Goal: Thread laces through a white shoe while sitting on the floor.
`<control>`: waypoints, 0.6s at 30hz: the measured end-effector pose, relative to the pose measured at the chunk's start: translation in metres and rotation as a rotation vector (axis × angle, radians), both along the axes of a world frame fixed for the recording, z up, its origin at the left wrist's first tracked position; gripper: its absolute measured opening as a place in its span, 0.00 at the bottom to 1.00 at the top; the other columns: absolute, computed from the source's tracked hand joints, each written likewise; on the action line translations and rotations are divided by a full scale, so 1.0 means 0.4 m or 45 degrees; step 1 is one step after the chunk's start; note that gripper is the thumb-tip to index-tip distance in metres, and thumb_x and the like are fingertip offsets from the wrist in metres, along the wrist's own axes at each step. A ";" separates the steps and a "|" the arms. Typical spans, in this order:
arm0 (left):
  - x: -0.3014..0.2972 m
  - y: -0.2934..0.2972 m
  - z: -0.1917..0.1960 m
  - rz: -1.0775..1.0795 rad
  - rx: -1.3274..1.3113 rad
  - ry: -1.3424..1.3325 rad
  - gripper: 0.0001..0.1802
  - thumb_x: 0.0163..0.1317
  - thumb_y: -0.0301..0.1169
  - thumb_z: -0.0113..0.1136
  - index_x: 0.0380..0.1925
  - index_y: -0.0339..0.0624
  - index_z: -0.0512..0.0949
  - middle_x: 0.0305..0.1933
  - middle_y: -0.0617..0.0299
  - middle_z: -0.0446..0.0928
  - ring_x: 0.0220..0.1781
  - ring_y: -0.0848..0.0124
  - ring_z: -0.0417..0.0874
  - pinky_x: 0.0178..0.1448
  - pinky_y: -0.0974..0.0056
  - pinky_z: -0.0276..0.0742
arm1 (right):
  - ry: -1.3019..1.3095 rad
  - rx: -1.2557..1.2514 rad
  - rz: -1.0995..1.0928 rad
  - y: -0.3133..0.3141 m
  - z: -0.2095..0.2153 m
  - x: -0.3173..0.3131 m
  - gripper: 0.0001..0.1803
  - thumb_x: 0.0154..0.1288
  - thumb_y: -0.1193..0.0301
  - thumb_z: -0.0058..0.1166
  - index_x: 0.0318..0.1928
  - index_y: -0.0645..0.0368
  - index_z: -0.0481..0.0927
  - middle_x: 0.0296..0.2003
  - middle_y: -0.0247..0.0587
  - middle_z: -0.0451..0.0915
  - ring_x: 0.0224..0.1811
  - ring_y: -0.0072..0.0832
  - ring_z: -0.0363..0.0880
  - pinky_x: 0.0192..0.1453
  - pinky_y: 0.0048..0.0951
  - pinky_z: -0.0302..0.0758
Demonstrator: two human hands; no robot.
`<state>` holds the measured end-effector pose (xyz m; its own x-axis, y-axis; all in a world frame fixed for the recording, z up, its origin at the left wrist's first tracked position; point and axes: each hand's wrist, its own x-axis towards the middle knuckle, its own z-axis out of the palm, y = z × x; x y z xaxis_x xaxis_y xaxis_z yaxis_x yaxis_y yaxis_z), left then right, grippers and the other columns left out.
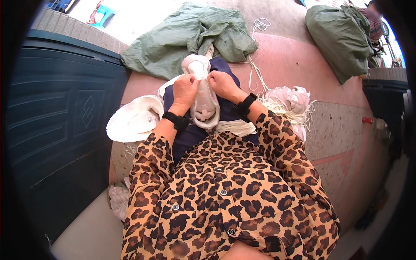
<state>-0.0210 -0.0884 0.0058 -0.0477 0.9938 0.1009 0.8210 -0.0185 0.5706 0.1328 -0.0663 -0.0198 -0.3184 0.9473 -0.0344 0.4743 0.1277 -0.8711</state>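
A white and pale pink shoe upper (205,100) lies lengthwise over my lap, its rounded padded end pointing away from me. My left hand (186,90) is closed in a pinch at its left edge. Opposite it, my right hand (222,85) pinches at the right edge, fingers curled. Whatever thin thing the fingertips hold is too small to make out. A bundle of off-white laces (236,127) rests across my lap, below the right wrist. Left of my leg sit white curved shoe uppers (138,118).
Loose laces (284,108) and pinkish wrapped pieces (295,98) are heaped to my right. A green woven sack (169,43) lies ahead; another bulging green sack (340,41) stands far right. A dark panelled door (65,112) closes off the left side.
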 end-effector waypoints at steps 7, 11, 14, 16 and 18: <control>0.007 0.003 0.009 0.014 -0.033 -0.040 0.11 0.46 0.33 0.62 0.24 0.35 0.78 0.24 0.51 0.77 0.27 0.61 0.79 0.33 0.64 0.73 | -0.155 0.209 0.089 0.001 0.015 0.008 0.07 0.55 0.73 0.43 0.29 0.64 0.73 0.29 0.55 0.75 0.35 0.49 0.74 0.39 0.42 0.70; 0.012 0.000 0.011 0.024 -0.037 -0.070 0.12 0.46 0.34 0.62 0.24 0.34 0.77 0.24 0.51 0.77 0.27 0.61 0.79 0.34 0.63 0.73 | -0.352 0.344 0.238 0.013 0.021 0.012 0.05 0.51 0.77 0.44 0.28 0.64 0.73 0.29 0.54 0.75 0.35 0.47 0.75 0.39 0.41 0.71; 0.011 -0.004 0.010 0.026 -0.040 -0.054 0.12 0.46 0.34 0.62 0.25 0.34 0.77 0.25 0.50 0.77 0.28 0.61 0.79 0.34 0.63 0.73 | -0.379 0.550 0.279 0.006 0.045 0.005 0.04 0.49 0.78 0.45 0.28 0.64 0.72 0.29 0.52 0.75 0.35 0.45 0.75 0.39 0.40 0.72; 0.015 -0.004 0.010 0.021 -0.044 -0.068 0.12 0.47 0.34 0.61 0.24 0.35 0.77 0.25 0.50 0.76 0.29 0.58 0.78 0.35 0.61 0.72 | -0.337 0.509 0.254 0.015 0.037 0.006 0.05 0.49 0.78 0.44 0.28 0.65 0.73 0.30 0.54 0.75 0.35 0.46 0.75 0.40 0.40 0.72; 0.017 -0.005 0.010 0.017 -0.048 -0.081 0.12 0.47 0.35 0.60 0.24 0.36 0.76 0.25 0.51 0.75 0.30 0.56 0.76 0.35 0.59 0.71 | -0.295 0.468 0.230 0.030 0.025 0.005 0.06 0.49 0.78 0.44 0.28 0.65 0.73 0.30 0.55 0.75 0.35 0.47 0.75 0.40 0.40 0.71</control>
